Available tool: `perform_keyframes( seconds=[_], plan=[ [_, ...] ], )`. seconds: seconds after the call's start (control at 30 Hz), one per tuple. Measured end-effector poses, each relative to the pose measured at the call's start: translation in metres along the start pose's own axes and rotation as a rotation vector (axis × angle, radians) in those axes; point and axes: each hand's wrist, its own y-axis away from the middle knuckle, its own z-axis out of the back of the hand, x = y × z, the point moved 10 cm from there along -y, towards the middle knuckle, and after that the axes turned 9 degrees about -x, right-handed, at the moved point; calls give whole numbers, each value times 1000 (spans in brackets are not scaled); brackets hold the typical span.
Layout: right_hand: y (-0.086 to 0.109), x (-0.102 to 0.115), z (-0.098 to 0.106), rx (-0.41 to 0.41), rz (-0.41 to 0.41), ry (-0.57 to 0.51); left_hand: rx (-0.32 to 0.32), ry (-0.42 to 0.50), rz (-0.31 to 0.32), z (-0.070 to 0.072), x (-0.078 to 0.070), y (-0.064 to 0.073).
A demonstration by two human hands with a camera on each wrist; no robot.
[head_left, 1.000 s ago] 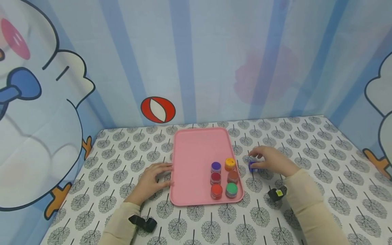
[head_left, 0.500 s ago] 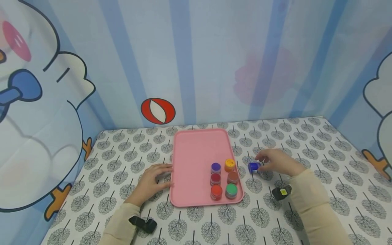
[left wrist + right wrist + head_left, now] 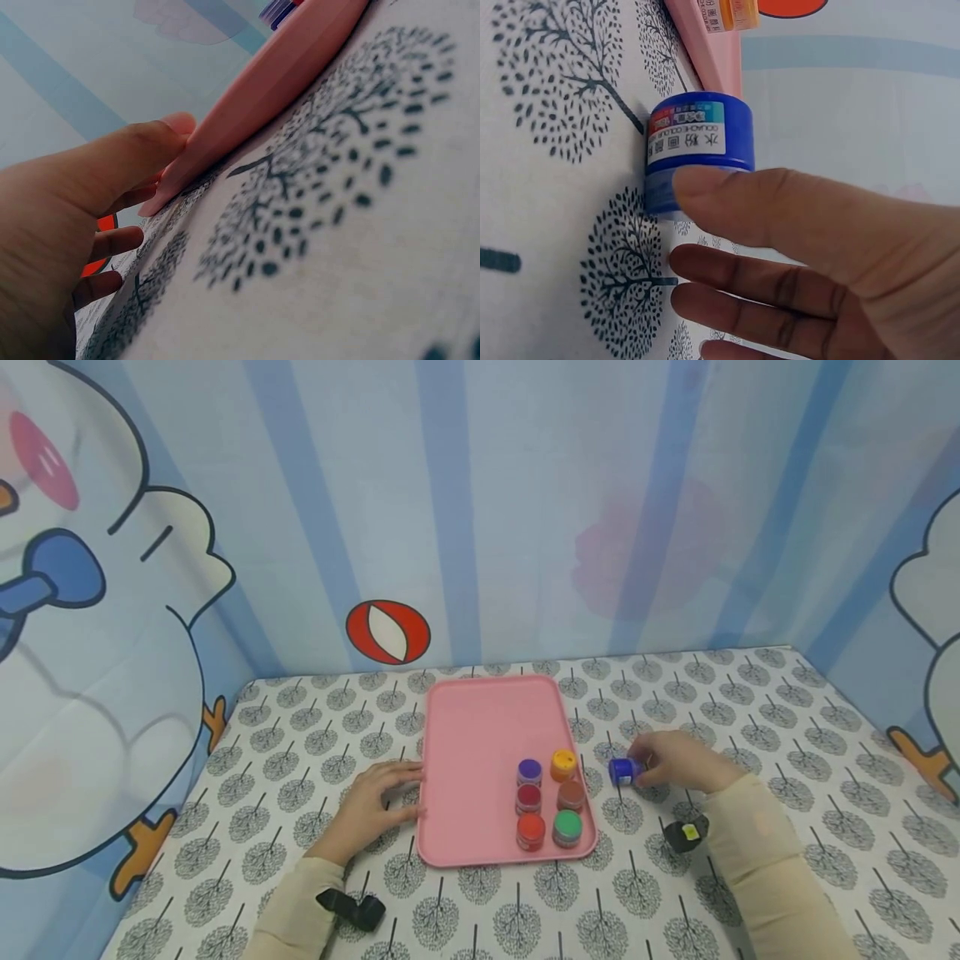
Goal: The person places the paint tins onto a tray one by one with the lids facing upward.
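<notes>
On the patterned tablecloth, right of the pink tray (image 3: 480,727), a small blue jar of gouache paint (image 3: 622,771) lies on its side. My right hand (image 3: 678,762) pinches its lid end; in the right wrist view the thumb (image 3: 720,195) presses on the jar (image 3: 697,135), and the opposing index finger is mostly hidden. The other fingers curl loosely below. At the tray's left rim rests my left hand (image 3: 372,802), its fingers and thumb fairly straight. The left wrist view shows the thumb (image 3: 161,139) touching the tray's edge (image 3: 247,105).
Several paint jars stand in two columns on the tray's right part: purple (image 3: 529,771), dark red (image 3: 528,797), red (image 3: 530,832), orange-yellow (image 3: 563,764), brown (image 3: 571,794) and green (image 3: 567,827). A printed curtain (image 3: 517,527) hangs behind the table.
My right hand has shifted slightly right and down, from covering the blue jar to pinching its lid end, leaving more of the jar visible. My left hand stays at the tray.
</notes>
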Motion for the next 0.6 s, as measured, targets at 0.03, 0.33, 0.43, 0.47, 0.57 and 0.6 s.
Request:
perform_keyframes(
  seconds=[0.03, 0.33, 0.43, 0.47, 0.57, 0.6],
  plan=[
    [0, 0, 0, 2, -1, 0, 0, 2, 1, 0, 0, 0],
    [0, 0, -1, 10, -9, -15, -1, 3, 12, 0, 2, 1],
    [-1, 2, 1, -6, 10, -20, 1, 5, 14, -1, 2, 1],
    [-1, 3, 2, -11, 17, -19, 3, 5, 18, -1, 3, 1],
    [-1, 4, 3, -23, 23, -13, 9, 6, 21, -1, 3, 1],
    [-1, 5, 4, -26, 25, -11, 10, 3, 19, -1, 3, 1]
  ],
)
